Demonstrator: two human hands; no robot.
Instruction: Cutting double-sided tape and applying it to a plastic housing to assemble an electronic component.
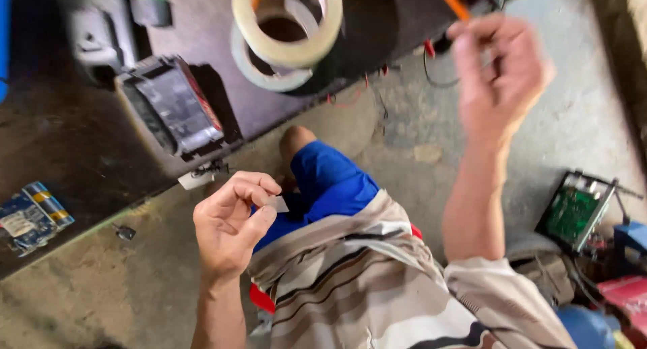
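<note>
Far left of the black box (pixel 176 106), a blue circuit board (pixel 32 216) lies on the dark desk (pixel 74 147). Below and right of the box, the left hand (pixel 232 222) is pinching a small pale strip (pixel 277 203) between thumb and fingers. Above and right of the box, two tape rolls (pixel 286 35) sit stacked. Well right of the box, the right hand (pixel 502 76) is raised and blurred, fingers curled, grip impossible to tell. Far right, a green circuit board (pixel 573 213) rests on the floor.
</note>
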